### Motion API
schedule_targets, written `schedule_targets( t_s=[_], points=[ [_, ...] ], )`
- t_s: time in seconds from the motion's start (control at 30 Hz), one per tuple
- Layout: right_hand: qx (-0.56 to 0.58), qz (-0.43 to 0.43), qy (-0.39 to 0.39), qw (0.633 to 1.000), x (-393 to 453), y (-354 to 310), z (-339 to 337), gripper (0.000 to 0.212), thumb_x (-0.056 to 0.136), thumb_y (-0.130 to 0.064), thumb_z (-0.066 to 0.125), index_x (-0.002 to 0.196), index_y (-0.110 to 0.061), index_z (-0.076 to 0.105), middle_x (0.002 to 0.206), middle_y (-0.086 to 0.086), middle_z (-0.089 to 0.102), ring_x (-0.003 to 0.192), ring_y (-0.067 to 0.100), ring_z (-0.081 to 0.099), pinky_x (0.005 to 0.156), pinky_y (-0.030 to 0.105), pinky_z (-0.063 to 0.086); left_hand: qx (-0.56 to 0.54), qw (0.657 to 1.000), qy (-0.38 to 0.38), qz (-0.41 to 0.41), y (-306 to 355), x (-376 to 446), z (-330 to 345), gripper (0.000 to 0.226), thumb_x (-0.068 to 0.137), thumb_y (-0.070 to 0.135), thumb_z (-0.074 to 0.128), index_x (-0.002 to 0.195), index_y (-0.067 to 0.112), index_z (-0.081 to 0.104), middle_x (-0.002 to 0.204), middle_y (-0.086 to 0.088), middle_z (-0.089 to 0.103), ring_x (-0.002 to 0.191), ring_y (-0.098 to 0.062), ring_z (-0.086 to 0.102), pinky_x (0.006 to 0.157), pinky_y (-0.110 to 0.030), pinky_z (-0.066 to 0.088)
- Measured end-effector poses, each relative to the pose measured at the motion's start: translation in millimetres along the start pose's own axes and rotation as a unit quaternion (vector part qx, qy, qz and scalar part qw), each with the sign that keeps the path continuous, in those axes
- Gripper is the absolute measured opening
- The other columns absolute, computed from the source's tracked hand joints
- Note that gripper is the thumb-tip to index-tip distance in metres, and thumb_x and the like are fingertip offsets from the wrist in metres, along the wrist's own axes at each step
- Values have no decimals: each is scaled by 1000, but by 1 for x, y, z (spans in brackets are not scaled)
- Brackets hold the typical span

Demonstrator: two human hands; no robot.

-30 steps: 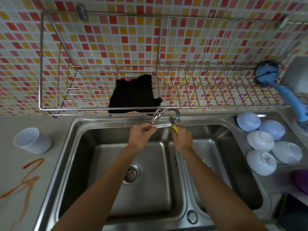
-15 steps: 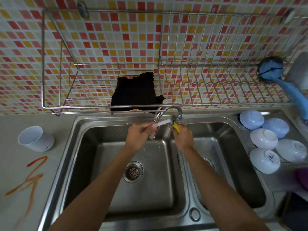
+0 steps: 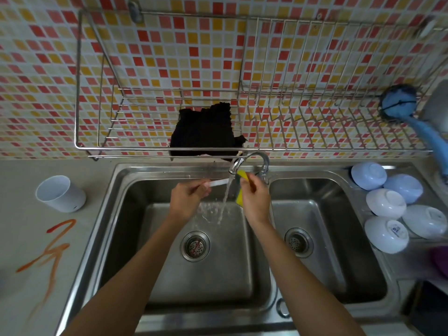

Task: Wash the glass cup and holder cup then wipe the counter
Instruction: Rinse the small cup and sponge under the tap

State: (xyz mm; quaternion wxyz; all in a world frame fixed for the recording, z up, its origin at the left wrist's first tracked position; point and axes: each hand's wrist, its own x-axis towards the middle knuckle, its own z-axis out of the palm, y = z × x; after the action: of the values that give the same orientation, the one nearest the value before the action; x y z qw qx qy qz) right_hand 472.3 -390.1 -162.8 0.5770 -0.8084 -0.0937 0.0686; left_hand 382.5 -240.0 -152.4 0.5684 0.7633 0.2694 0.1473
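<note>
Over the left sink basin (image 3: 169, 275), my left hand (image 3: 188, 200) grips a thin white stick-like item (image 3: 218, 183) and holds its tip in the water stream (image 3: 224, 202). My right hand (image 3: 254, 200), just right of the stream, is closed on a yellow sponge (image 3: 240, 198). The water runs from the faucet (image 3: 251, 160). A white holder cup (image 3: 60, 194) lies tilted on the counter (image 3: 29, 299) at the left, away from both hands. Orange-red streaks (image 3: 52, 248) mark the counter below it. No glass cup shows.
A wire dish rack (image 3: 303, 117) hangs on the tiled wall with a black cloth (image 3: 206, 132) in it. Several white and pale blue bowls (image 3: 388, 214) lie upside down on the right drainboard. A blue-handled brush (image 3: 421, 127) hangs at the far right. The right basin (image 3: 327, 263) holds nothing.
Water now pours in a full stream from the faucet. My right hand has dropped a little from the tap with the sponge. My left hand stays with the white item under the spout.
</note>
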Motion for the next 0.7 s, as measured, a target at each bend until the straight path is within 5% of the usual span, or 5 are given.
schedule_targets(
  t_s=[0.13, 0.23, 0.4, 0.53, 0.7],
  points=[
    [-59, -151, 3, 987, -23, -8, 18, 31, 91, -18, 66, 122, -15, 67, 117, -14, 60, 107, -5, 52, 94, 1, 34, 21, 999, -16, 30, 5, 0, 10, 16, 93, 15, 63, 104, 16, 74, 84, 0, 75, 84, -18, 72, 85, -30, 55],
    [-158, -227, 20, 961, -26, -4, 20, 33, 91, -18, 67, 124, -15, 65, 126, -1, 63, 115, 10, 54, 98, 1, 28, 4, 999, -32, 27, 6, 2, 16, 17, 93, 15, 62, 105, 17, 74, 88, 1, 75, 85, -13, 72, 86, -29, 55],
    [-172, -202, 50, 963, -9, 11, 9, 32, 89, -12, 67, 121, -10, 67, 123, 7, 65, 113, 21, 59, 99, 33, 49, 0, 1000, -24, 12, 7, 0, 19, 22, 92, 17, 63, 112, 9, 70, 92, -4, 74, 82, -11, 71, 85, -26, 57],
    [-188, -271, 22, 944, -24, 4, 14, 34, 92, -13, 64, 126, -13, 64, 121, 2, 63, 110, 16, 54, 98, 2, 29, 5, 998, -44, 32, 7, 1, 20, 17, 93, 16, 62, 106, 16, 74, 92, 0, 75, 88, -14, 73, 86, -30, 56],
    [-13, -38, -25, 999, -11, 6, 13, 31, 99, -17, 48, 127, -23, 60, 118, 2, 55, 90, -4, 55, 76, 7, 41, 17, 1000, 0, -5, 4, 3, 14, 20, 94, 14, 61, 110, 7, 71, 90, -3, 73, 86, -17, 71, 90, -34, 55]
  ],
)
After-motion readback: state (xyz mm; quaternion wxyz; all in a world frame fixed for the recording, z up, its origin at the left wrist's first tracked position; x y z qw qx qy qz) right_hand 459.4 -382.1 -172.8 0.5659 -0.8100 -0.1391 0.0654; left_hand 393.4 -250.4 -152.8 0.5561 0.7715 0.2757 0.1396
